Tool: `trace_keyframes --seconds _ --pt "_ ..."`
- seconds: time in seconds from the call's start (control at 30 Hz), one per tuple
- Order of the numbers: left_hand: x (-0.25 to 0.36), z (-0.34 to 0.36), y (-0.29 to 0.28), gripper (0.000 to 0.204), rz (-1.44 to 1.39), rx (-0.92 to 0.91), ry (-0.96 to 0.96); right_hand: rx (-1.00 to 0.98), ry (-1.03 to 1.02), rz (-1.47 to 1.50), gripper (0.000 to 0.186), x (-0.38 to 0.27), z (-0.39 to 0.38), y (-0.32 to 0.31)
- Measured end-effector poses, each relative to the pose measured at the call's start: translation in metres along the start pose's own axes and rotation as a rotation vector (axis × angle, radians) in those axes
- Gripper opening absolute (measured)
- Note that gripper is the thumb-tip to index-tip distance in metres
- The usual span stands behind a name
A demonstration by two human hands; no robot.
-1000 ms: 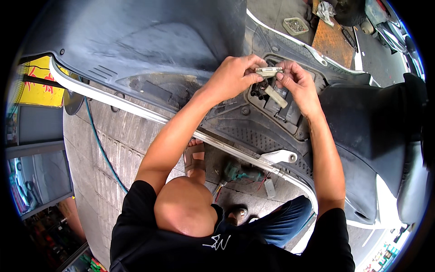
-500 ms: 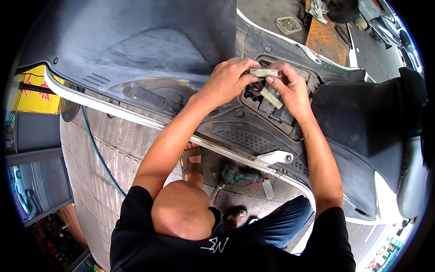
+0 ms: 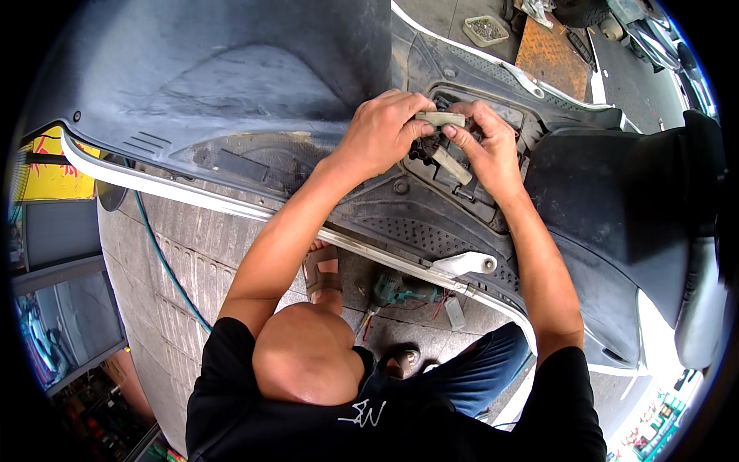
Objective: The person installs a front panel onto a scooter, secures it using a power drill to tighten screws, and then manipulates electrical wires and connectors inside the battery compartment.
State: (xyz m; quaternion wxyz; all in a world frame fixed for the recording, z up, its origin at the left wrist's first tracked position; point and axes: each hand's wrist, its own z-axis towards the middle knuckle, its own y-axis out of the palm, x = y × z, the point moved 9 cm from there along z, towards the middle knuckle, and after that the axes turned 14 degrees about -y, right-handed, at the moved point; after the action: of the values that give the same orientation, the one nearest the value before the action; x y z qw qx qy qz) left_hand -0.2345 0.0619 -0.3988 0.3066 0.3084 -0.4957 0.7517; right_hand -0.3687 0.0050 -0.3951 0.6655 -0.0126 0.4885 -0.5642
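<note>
A small pale oblong block, dirty and perhaps an electrical part, is held above an opening in a scooter's dark footboard. My left hand pinches its left end between thumb and fingers. At its right end, my right hand has thumb and fingertips closed against it. A second pale block lies slanted just below, over the opened compartment with its dark parts. What lies under my fingers is partly hidden.
A teal power drill lies on the paving beneath the scooter's white side trim. The black seat rises at the right. Farther off are a tray of small parts and a rusty plate. A hose runs at left.
The whole view has shifted slightly. The held block has tilted a little, its right end lower, while both hands keep their grip on it.
</note>
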Motion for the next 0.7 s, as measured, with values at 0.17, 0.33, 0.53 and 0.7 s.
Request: trace_keyframes --seconds 0.17,0.33,0.53,0.7 --pt "-0.01 0.002 0.007 0.027 -0.102 -0.074 -0.081 0.077 0.1 0.157 0.025 0.014 -0.005 0.003" --pt "-0.008 0.003 0.008 0.029 -0.113 -0.104 -0.07 0.062 0.118 0.227 0.022 0.013 -0.004 0.007" --pt "-0.01 0.002 0.004 0.03 -0.126 -0.114 -0.089 0.054 0.084 0.246 0.021 0.007 -0.005 0.013" --pt "-0.034 0.007 0.022 0.03 -0.326 -0.202 -0.38 0.173 0.26 0.524 0.017 0.036 -0.006 0.014"
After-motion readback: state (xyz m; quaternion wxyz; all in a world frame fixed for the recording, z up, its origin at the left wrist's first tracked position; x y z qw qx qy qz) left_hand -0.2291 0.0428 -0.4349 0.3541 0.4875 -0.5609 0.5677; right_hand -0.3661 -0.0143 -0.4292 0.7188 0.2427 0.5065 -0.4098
